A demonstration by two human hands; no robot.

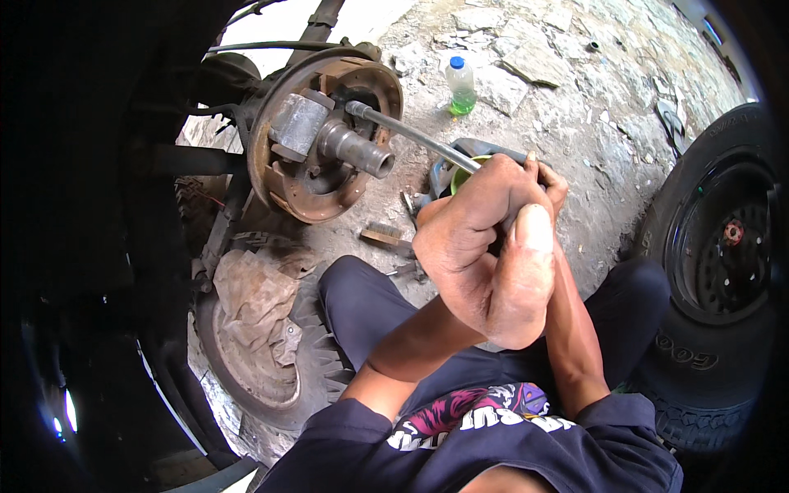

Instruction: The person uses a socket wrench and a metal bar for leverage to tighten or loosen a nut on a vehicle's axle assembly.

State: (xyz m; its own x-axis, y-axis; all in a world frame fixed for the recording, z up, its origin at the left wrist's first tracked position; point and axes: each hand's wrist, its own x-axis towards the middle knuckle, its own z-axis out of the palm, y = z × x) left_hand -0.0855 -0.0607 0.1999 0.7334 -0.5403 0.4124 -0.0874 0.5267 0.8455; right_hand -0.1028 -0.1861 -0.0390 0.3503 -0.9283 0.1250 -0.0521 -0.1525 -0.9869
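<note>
Silver metal makes up a long bar with a socket end [419, 141], which runs forward and left from the person's hands. The left hand [493, 259], nearest the camera, is a fist clamped around the bar's near end, thumb uppermost. The right hand [552, 187] is just behind it, fingers curled; what it grips is hidden, so I cannot tell. The socket reaches into a rusty round brake assembly [283, 195], beside its thick protruding axle stub [362, 152]; whether it sits on a bolt is unclear.

Just beyond the hands is a green bowl [462, 177], partly hidden. Farther ahead stands a blue-capped bottle [462, 89] with green liquid. Left of the hands lies a brush [383, 234]; lower left, a crumpled tan cloth [253, 292] lies on a tyre [316, 374]. Well to the right is a black wheel [670, 226].
</note>
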